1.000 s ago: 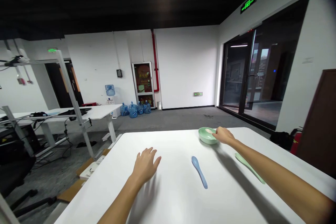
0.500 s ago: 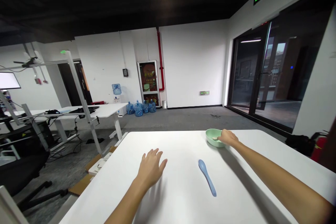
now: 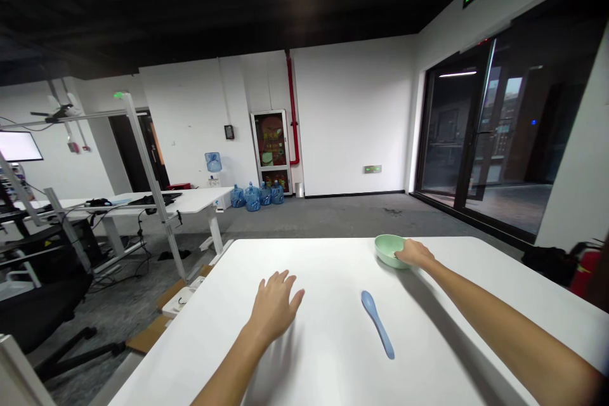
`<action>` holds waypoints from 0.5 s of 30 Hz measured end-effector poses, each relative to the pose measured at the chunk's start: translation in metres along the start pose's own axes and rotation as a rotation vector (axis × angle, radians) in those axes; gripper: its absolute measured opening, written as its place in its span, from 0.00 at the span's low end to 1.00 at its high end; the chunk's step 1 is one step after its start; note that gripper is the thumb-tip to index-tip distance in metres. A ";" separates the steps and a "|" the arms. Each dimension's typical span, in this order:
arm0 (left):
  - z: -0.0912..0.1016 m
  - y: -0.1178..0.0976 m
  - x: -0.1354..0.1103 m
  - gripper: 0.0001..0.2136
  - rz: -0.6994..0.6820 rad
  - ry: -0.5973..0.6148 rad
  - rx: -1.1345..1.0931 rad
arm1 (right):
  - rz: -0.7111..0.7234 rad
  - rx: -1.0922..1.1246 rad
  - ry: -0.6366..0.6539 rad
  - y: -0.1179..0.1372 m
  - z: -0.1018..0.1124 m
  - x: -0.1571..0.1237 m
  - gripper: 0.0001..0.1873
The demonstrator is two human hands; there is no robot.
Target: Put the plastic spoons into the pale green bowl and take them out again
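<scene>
The right hand (image 3: 415, 253) is reaching over the rim of a green bowl (image 3: 387, 250) at the desk's far edge, its fingers lying close together and touching the rim; whether it is gripping, I cannot tell. The left hand (image 3: 276, 306) is spread palm-down over the desk (image 3: 314, 260), lower centre of the frame, its fingers fanned apart and holding nothing. A blue spoon (image 3: 377, 325) is lying flat between the hands, nearer the right one, its scoop pointing toward the bowl. Farther off, water jugs (image 3: 252, 196) are standing by the back wall, a glass door (image 3: 476, 133) is filling the right side, and a fire extinguisher (image 3: 587, 269) is standing at the right edge.
</scene>
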State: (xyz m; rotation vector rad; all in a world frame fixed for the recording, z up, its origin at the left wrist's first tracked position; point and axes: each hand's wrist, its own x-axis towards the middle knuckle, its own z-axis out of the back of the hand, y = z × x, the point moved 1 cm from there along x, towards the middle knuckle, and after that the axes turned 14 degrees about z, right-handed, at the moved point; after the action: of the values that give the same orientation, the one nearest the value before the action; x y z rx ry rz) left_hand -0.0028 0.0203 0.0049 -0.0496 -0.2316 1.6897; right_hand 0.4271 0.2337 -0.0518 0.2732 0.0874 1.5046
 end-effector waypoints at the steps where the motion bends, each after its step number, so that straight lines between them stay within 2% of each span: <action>1: 0.000 0.000 0.000 0.25 0.002 0.002 -0.001 | -0.001 0.006 -0.005 0.000 0.002 -0.002 0.23; 4: 0.002 -0.001 -0.001 0.26 0.008 0.012 0.006 | -0.007 0.019 -0.026 0.003 0.012 -0.010 0.23; 8: 0.002 -0.001 -0.002 0.25 0.016 0.008 0.017 | 0.015 0.039 -0.035 0.006 0.036 -0.031 0.27; 12: 0.002 0.000 -0.001 0.25 0.003 -0.010 0.018 | 0.078 0.085 -0.113 0.006 0.060 -0.063 0.30; 15: 0.002 0.000 0.000 0.26 -0.011 -0.030 0.037 | 0.148 0.111 -0.190 0.004 0.069 -0.092 0.33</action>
State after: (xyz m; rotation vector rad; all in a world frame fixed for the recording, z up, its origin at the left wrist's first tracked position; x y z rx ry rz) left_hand -0.0032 0.0196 0.0064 0.0051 -0.2225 1.6840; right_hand 0.4325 0.1337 0.0055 0.5201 -0.0005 1.6151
